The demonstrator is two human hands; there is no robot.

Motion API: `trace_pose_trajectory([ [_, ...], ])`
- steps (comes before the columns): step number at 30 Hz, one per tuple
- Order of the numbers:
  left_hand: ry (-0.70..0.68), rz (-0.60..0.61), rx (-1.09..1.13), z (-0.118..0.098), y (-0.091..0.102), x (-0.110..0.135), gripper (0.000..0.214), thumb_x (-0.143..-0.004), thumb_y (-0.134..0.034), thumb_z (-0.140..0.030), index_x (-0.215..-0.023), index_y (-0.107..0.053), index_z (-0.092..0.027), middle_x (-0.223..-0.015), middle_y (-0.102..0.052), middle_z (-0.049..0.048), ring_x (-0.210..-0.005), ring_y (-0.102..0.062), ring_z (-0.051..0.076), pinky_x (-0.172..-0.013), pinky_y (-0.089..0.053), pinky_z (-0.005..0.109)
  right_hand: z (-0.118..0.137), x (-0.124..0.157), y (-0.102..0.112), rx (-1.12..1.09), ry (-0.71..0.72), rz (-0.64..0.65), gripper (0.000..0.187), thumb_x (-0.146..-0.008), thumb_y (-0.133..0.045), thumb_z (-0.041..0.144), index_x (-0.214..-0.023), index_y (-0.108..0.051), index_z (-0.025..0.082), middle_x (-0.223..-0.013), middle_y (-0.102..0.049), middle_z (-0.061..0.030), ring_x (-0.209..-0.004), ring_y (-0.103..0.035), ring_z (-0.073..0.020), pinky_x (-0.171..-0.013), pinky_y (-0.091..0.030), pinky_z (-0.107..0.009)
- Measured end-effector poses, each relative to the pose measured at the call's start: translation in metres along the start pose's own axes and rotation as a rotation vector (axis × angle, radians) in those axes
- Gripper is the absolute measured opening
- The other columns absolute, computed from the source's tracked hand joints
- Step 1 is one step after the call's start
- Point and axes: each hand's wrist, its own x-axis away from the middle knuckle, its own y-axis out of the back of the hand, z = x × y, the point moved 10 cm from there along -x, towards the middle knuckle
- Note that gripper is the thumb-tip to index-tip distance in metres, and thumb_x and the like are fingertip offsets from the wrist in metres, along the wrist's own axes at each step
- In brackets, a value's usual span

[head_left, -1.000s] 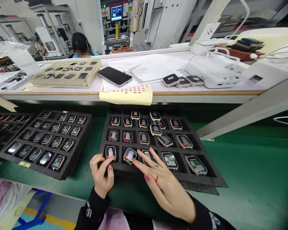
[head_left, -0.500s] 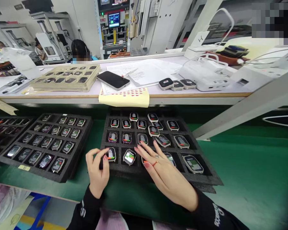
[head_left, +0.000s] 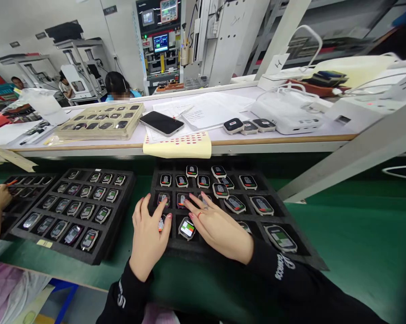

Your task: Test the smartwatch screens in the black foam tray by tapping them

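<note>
Watches (head_left: 187, 228) bedded face-up in foam tray (head_left: 186, 248), compartments presumably cut so that cases are kept from knocking. Left hand (head_left: 149, 238) and right hand (head_left: 219, 229) held loosely spread over front rows; nothing seen lifted, contact unclear.

The dark grey compartmented foam tray (head_left: 292, 222) in the near centre looks matt and slightly rough; its rounded-square watches with pale, metal-looking cases (head_left: 281, 238) have glossy, glass-like faces. The green tabletop (head_left: 358, 234) is smooth with a soft sheen. Far off lie a glossy black flat phone (head_left: 161, 123), matt yellow paper (head_left: 177, 146) and, at right, a smooth white plastic box (head_left: 284, 117). The black cloth sleeve (head_left: 311, 292) is matt.
</note>
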Motion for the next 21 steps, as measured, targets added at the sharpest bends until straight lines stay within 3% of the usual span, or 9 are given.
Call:
trace_pose_trajectory([
  [8,0.019,0.023,0.013,0.002,-0.003,0.001,0.034,-0.101,-0.046,-0.033,-0.131,-0.062,-0.029,-0.15,-0.036,0.012,-0.141,-0.028,0.034,-0.111,-0.036,0.058,-0.031,0.037,0.035,-0.035,-0.094,-0.155,0.05,-0.108,-0.018,0.018,-0.132,-0.055,-0.005,-0.133,-0.06,-0.0189,-0.138,-0.042,-0.0314,-0.115,-0.031,-0.065],
  [14,0.066,-0.035,0.107,0.006,0.002,-0.001,0.052,-0.1,-0.045,-0.035,-0.149,-0.036,-0.02,-0.144,-0.043,0.0163,-0.137,-0.035,0.032,-0.11,-0.037,0.055,-0.047,0.061,0.043,-0.078,-0.17,-0.17,0.049,-0.109,-0.02,0.022,-0.133,-0.055,-0.001,-0.134,-0.06,-0.0169,-0.138,-0.042,-0.0284,-0.117,-0.029,-0.063],
  [21,0.084,0.021,0.136,0.005,0.0,-0.003,0.059,-0.099,-0.047,-0.037,-0.152,-0.026,-0.02,-0.134,-0.057,0.0134,-0.128,-0.045,0.03,-0.106,-0.039,0.052,-0.045,0.069,0.042,-0.107,-0.174,-0.176,0.048,-0.109,-0.021,0.024,-0.135,-0.054,0.001,-0.136,-0.059,-0.0164,-0.139,-0.041,-0.0276,-0.118,-0.029,-0.062],
])
